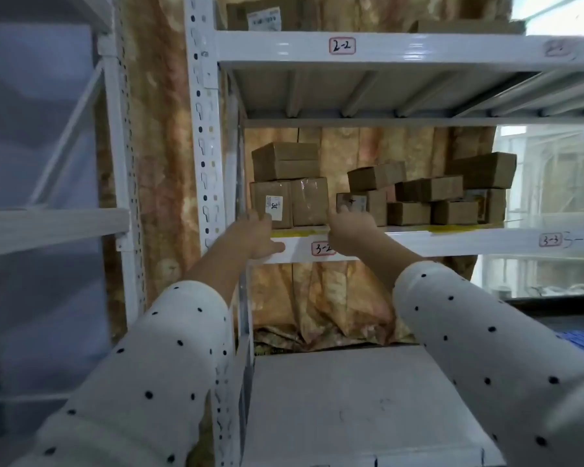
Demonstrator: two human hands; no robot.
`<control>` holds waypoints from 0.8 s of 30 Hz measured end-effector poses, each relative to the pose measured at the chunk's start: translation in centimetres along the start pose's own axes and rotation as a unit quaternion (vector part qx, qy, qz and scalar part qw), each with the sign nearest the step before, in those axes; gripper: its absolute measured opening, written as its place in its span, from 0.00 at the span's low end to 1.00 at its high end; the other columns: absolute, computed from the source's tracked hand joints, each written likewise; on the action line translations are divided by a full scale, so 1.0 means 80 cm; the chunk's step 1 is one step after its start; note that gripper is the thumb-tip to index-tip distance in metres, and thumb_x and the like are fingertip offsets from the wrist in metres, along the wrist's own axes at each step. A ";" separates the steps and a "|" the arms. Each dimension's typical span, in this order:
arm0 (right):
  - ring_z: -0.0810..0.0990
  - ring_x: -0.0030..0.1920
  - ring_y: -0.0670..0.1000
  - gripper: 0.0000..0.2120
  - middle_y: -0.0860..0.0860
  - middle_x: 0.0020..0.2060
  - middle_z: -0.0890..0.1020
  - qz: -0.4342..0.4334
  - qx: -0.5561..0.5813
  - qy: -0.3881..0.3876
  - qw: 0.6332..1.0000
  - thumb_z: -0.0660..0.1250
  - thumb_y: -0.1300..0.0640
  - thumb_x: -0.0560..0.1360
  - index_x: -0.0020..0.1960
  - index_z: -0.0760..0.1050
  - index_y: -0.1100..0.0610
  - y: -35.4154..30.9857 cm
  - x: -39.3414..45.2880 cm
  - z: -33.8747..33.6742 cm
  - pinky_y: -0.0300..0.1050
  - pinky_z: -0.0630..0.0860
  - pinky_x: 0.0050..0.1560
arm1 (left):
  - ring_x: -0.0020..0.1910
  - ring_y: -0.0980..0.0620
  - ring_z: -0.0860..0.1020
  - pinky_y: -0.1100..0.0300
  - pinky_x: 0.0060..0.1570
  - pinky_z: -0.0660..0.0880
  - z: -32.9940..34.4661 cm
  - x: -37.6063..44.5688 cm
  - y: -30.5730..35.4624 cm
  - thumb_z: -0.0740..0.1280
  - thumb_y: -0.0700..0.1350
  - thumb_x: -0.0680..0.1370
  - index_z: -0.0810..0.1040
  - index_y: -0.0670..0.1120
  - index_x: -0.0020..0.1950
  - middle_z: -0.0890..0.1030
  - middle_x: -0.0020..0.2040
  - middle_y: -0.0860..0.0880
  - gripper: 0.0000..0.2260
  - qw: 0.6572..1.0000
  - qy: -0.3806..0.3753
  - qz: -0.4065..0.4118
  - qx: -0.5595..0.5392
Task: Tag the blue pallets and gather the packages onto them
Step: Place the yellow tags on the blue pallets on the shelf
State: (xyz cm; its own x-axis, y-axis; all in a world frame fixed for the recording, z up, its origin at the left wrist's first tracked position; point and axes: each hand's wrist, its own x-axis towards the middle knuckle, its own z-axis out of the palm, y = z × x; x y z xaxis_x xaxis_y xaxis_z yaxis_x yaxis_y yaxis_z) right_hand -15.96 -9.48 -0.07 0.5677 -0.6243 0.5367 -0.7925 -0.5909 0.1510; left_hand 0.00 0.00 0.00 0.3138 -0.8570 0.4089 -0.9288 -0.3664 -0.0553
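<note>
Boxes at the left end of shelf 3-2 look like small, light, stiff taped cardboard, so squeezing the side faces seems best; left hand and right hand reach with relaxed fingers, gripping nothing yet.
</note>
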 end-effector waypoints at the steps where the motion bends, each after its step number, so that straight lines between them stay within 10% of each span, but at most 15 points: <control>1: 0.71 0.64 0.59 0.23 0.59 0.67 0.68 0.004 -0.005 -0.009 1.000 0.59 0.57 0.79 0.72 0.61 0.60 0.000 0.004 -0.001 0.52 0.72 0.55 | 0.72 0.39 0.61 0.48 0.68 0.65 0.003 0.007 0.000 0.61 0.58 0.78 0.55 0.41 0.76 0.57 0.75 0.38 0.34 1.000 -0.004 0.003 -0.006; 16: 0.75 0.45 0.53 0.15 0.55 0.43 0.77 0.013 0.148 -0.091 0.985 0.55 0.54 0.81 0.54 0.77 0.61 0.029 0.069 0.041 0.44 0.72 0.45 | 0.70 0.44 0.65 0.53 0.64 0.67 0.023 0.059 -0.010 0.57 0.66 0.76 0.60 0.44 0.75 0.63 0.74 0.44 0.36 0.982 -0.077 -0.006 -0.175; 24: 0.77 0.55 0.55 0.13 0.58 0.54 0.81 0.030 0.242 -0.092 0.966 0.64 0.58 0.78 0.59 0.77 0.63 0.028 0.086 0.038 0.45 0.74 0.56 | 0.65 0.50 0.70 0.56 0.62 0.69 0.038 0.058 -0.017 0.65 0.62 0.75 0.64 0.45 0.73 0.68 0.68 0.48 0.33 0.957 -0.026 0.006 -0.290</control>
State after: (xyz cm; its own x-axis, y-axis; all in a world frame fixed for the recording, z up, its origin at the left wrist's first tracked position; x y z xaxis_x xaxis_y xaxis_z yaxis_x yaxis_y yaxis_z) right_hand -13.19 -16.66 1.46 0.5890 -0.7185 0.3699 -0.6537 -0.6927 -0.3047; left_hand 3.30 -4.55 -0.82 0.2973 -0.8823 0.3650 -0.8813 -0.1065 0.4604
